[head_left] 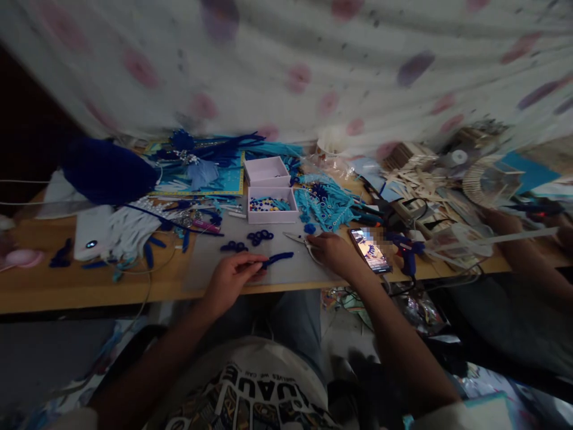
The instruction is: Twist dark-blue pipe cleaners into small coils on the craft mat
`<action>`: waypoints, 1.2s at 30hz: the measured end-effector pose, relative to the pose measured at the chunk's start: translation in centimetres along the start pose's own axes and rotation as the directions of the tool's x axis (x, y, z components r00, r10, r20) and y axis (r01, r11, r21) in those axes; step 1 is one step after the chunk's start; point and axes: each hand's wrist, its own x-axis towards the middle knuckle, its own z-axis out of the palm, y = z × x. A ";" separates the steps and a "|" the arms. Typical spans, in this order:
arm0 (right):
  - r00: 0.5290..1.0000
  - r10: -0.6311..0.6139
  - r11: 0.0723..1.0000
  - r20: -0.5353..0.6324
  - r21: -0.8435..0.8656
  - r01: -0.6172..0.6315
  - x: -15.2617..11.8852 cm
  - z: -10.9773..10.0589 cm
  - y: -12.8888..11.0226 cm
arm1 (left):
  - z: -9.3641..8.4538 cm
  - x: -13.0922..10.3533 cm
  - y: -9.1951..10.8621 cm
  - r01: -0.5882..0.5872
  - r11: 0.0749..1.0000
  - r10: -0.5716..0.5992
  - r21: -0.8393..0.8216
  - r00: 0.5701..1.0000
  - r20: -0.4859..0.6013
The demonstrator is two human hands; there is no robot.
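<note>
Between the fingertips of my left hand [233, 276] is a dark blue fuzzy pipe cleaner [280, 257], its free end pointing right. My right hand [330, 252] is closed on the handles of a pair of scissors [295, 237], whose blades point left, above and apart from the pipe cleaner. Coiled dark blue rings [260, 237] lie on the pale cutting mat [210, 263] just beyond my left hand, with more coils [233, 246] beside it. A small blue curled piece [309, 228] rests close to the scissors.
A white box [273, 216] holds beads; its lid [267, 173] stands behind. Turquoise pieces [329, 206] are piled to the right. A lit phone [370, 251] and a blue glue gun [407, 251] lie right of my hand. Another person's arm [514, 245] reaches in at the far right.
</note>
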 end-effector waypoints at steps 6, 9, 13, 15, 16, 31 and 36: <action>0.997 0.040 0.999 -0.063 0.003 -0.040 0.3 -0.6 -2.0 | 0.5 0.8 -0.9 -0.050 0.998 0.051 0.023 0.999 -0.018; 0.955 0.132 0.985 -0.267 0.140 -0.097 -1.4 -0.2 -2.4 | 0.5 0.7 -1.0 -0.041 0.999 0.042 0.027 0.998 -0.038; 0.702 0.398 0.909 -0.590 0.356 -0.216 -6.1 1.7 0.6 | 0.0 0.3 -0.8 0.058 0.998 -0.058 -0.005 0.996 -0.068; 0.559 0.513 0.858 -0.651 0.407 -0.314 -8.7 3.1 3.1 | -0.4 0.1 -0.8 0.097 0.995 -0.098 -0.019 0.991 -0.094; 0.504 0.551 0.834 -0.665 0.419 -0.359 -9.8 3.7 4.3 | -0.6 0.1 -0.8 0.108 0.994 -0.111 -0.030 0.988 -0.108; 0.665 0.532 0.847 -0.525 0.353 -0.399 -10.0 4.9 7.6 | -1.8 -0.3 -2.5 0.053 0.985 -0.083 -0.166 0.981 -0.174; 0.676 0.493 0.867 -0.547 0.370 -0.333 -9.8 5.1 8.0 | -1.6 -0.1 -2.0 0.022 0.978 -0.075 -0.208 0.965 -0.252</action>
